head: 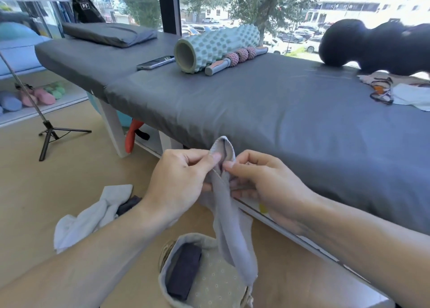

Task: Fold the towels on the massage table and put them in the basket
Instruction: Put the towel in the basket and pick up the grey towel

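Note:
A light grey towel (pixel 232 233) hangs in front of the grey massage table (pixel 256 102), its lower end dangling over the basket. My left hand (pixel 179 179) and my right hand (pixel 263 184) both pinch its top edge, close together, thumbs on the cloth. Below them on the floor stands the fabric-lined basket (pixel 209 286) with a dark folded towel (pixel 183 272) inside. A pale towel (pixel 86 217) lies crumpled on the floor at the left, with a dark cloth (pixel 129 204) beside it. More pale cloths (pixel 411 95) lie at the table's right end.
On the table sit a mint foam roller (pixel 214 46), a pink massage stick (pixel 237 58), a phone (pixel 156 62), a grey pillow (pixel 109 34), a black peanut ball (pixel 372 46) and black-rimmed glasses (pixel 381 91). A tripod (pixel 50 135) stands on the floor at left.

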The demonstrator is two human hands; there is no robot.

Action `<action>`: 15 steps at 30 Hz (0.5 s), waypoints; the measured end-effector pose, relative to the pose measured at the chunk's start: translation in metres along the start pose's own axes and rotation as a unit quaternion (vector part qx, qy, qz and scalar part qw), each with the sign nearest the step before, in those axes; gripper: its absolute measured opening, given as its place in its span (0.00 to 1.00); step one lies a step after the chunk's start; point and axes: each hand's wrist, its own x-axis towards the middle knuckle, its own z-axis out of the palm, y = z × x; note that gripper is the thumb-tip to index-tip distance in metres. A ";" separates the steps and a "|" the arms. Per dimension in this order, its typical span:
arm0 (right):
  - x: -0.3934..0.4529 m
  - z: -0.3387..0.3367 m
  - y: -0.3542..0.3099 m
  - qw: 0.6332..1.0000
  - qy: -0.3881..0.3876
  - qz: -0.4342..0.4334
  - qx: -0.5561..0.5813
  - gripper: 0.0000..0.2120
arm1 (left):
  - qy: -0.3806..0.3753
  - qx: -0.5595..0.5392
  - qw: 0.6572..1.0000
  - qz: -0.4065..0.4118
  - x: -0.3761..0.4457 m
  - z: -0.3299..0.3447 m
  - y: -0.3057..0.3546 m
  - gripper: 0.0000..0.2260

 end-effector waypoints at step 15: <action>-0.024 -0.051 -0.046 0.999 -0.042 -0.015 0.011 0.17 | -0.059 0.345 0.931 0.103 0.039 -0.008 -0.006 0.08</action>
